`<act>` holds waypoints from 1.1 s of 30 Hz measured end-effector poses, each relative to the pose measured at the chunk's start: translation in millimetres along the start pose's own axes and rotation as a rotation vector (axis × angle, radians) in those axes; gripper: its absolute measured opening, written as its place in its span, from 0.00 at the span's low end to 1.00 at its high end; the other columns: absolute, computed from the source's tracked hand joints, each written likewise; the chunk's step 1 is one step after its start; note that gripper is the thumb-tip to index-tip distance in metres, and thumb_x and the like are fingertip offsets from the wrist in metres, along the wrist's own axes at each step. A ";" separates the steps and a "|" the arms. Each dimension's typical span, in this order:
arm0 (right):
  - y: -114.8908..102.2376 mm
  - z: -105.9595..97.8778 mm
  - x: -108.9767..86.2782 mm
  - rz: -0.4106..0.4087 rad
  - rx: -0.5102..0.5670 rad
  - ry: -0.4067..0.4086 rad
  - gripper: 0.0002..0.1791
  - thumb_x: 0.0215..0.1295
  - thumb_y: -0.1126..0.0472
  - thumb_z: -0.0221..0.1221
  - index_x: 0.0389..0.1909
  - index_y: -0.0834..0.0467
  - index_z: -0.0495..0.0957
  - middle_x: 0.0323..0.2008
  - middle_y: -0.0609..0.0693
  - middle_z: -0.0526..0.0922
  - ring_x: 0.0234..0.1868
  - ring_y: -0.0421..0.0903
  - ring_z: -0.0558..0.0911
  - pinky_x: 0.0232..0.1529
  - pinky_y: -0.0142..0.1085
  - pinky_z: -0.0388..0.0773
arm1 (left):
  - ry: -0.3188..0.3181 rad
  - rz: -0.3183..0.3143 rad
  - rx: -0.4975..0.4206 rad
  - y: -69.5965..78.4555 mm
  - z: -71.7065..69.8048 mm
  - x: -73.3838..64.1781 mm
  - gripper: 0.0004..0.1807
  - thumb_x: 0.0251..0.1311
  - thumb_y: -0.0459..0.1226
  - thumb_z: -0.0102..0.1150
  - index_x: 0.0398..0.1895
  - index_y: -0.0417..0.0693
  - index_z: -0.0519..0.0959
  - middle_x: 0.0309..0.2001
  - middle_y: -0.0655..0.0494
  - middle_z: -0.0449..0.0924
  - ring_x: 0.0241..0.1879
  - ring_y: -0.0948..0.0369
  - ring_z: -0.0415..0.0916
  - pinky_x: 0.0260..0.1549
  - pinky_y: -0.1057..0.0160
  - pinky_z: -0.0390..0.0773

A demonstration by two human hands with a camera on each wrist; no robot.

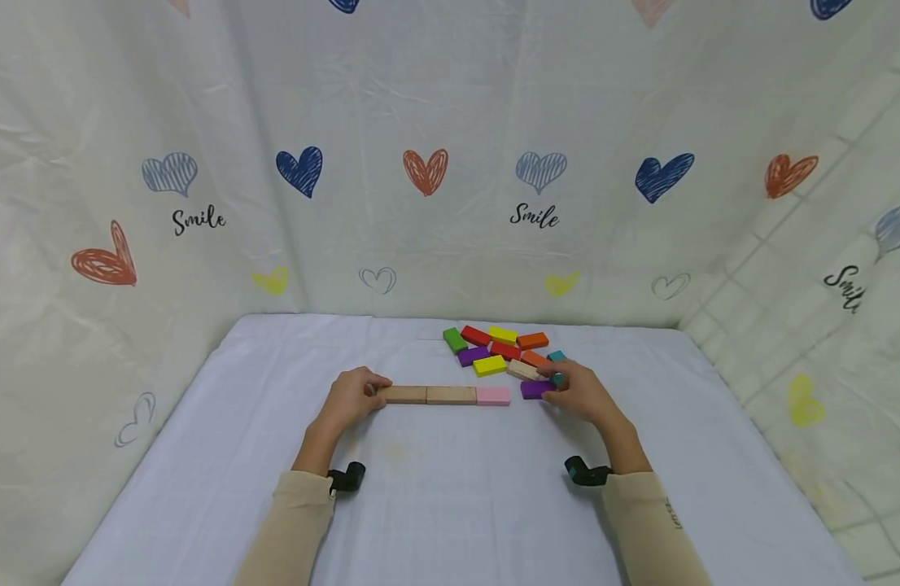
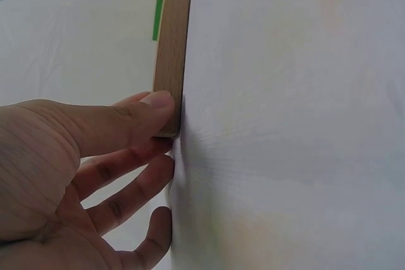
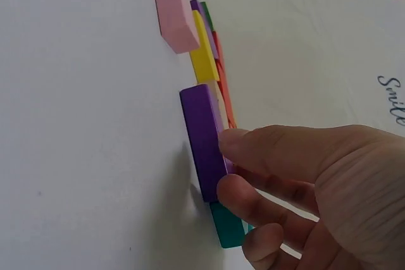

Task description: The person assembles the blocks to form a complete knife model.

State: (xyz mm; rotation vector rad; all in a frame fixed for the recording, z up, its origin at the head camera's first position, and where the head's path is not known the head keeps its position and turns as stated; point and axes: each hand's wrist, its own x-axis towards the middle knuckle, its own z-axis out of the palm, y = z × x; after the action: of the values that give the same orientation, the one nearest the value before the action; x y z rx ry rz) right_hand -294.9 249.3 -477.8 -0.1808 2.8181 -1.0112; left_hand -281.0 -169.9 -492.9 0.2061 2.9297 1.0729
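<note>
A row on the white cloth is made of two plain wooden blocks [image 1: 452, 395] and a pink block [image 1: 493, 396] at its right end. My left hand [image 1: 352, 397] pinches the left end of the leftmost wooden block [image 2: 172, 49] between thumb and fingers; its other fingers are spread behind. To the right of the pink block, my right hand [image 1: 583, 392] grips a purple block [image 3: 204, 143], its thumb and fingertips at the block's edge. A teal block [image 3: 226, 226] shows beside the purple block, under the fingers. A gap separates the purple and pink blocks.
Behind the row lies a loose group of colored blocks, among them a green block [image 1: 455, 340], a yellow block [image 1: 490, 365], a red block [image 1: 504, 351] and a pale wooden block [image 1: 523, 370]. A heart-printed curtain [image 1: 450, 244] hangs along the table's back edge.
</note>
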 end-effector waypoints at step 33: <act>2.7 8.8 2.7 -0.105 -0.052 -0.084 0.19 0.64 0.65 0.68 0.56 0.50 0.85 0.39 0.51 0.79 0.40 0.48 0.73 0.37 0.37 0.75 | -0.005 0.015 -0.008 -0.7 -0.8 -0.6 0.17 0.56 0.30 0.73 0.50 0.48 0.89 0.42 0.53 0.84 0.37 0.60 0.77 0.35 0.62 0.75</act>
State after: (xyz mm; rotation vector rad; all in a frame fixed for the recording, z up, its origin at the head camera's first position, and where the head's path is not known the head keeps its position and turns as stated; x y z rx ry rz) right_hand -296.2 245.5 -486.5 -0.3716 2.7849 -0.9284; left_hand -280.6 -171.1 -492.7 0.2304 2.9238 1.0845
